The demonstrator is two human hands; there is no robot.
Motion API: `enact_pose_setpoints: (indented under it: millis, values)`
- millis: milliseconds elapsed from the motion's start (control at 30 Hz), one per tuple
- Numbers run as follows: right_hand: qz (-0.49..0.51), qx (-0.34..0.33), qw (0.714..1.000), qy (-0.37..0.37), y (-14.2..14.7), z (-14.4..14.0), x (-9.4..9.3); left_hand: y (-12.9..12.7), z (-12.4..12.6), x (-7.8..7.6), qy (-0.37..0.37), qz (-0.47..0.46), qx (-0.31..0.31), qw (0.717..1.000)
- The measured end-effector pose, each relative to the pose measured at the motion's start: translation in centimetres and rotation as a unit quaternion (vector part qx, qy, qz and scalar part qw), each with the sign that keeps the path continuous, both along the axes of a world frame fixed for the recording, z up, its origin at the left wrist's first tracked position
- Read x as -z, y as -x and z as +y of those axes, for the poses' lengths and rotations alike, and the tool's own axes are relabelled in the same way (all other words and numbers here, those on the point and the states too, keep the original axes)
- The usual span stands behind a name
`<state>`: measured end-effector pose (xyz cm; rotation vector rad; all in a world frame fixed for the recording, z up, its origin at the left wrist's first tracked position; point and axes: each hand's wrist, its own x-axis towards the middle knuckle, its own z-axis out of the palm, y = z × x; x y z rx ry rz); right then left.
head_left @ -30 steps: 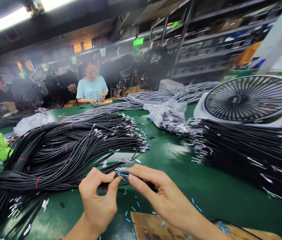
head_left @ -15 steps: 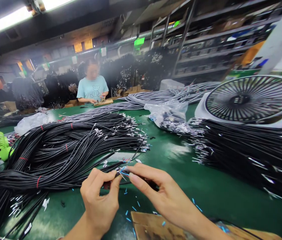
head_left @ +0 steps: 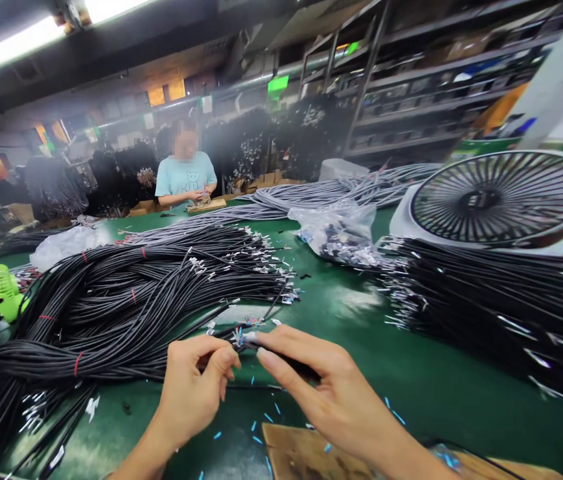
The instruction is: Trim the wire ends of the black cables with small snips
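My right hand (head_left: 328,380) pinches the end of a black cable (head_left: 306,368), which runs back under the fingers. Thin blue and white wires (head_left: 239,336) fan out from that end, just left of the fingertips. Close by on the left, my left hand (head_left: 194,383) is closed, thumb against curled fingers, a small gap away from the wires. Whatever it may grip is hidden; only something dark shows between thumb and forefinger. Below both hands, blue wire scraps (head_left: 268,417) are scattered on the green tabletop (head_left: 361,400).
A large bundle of black cables (head_left: 111,293) fills the left side. More black cables (head_left: 486,307) lie at right beside a fan (head_left: 501,197). Behind are a plastic bag (head_left: 336,230) and grey cables (head_left: 321,193). A wooden board (head_left: 301,450) sits in front. Across the table works a person (head_left: 186,177).
My left hand has drawn back left from the wires, its thumb curling in. The wires now fan upward. My right hand stays nearly in place. Another blue scrap lies on the table.
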<state>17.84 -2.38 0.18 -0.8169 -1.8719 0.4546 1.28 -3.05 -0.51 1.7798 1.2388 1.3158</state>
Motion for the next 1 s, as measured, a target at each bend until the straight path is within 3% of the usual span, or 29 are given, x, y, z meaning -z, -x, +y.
enact_pose_setpoints:
  millis: [200,467,700,800,867,933,967,1000]
  values:
    - [0.002,0.008,1.0,0.026,0.0,0.2,-0.1,0.3,0.2,-0.6,0.08,0.02,0.032,0.996]
    - [-0.026,0.017,0.999,0.036,0.1,0.6,-0.2,-0.4,-0.1,-0.4,-0.029,0.116,0.016,0.993]
    - [-0.037,-0.045,0.997,0.052,0.1,0.9,-0.3,-0.2,-0.1,-1.1,-0.046,0.169,0.026,0.984]
    - [0.022,-0.093,0.987,0.127,-0.1,1.0,-0.4,0.2,-0.1,-1.9,-0.049,0.157,0.047,0.985]
    - [0.071,-0.173,0.955,0.231,-0.1,1.0,-0.4,0.6,0.1,-2.3,-0.047,0.123,0.079,0.988]
    - [0.106,-0.25,0.904,0.33,-0.1,1.0,-0.5,0.8,0.2,-2.4,-0.05,0.089,0.098,0.99]
    - [0.117,-0.261,0.891,0.353,0.0,1.0,-0.6,0.7,0.3,-2.2,-0.057,0.079,0.089,0.991]
    - [0.125,-0.245,0.895,0.351,0.0,1.0,-0.7,0.6,0.4,-1.9,-0.064,0.075,0.067,0.993]
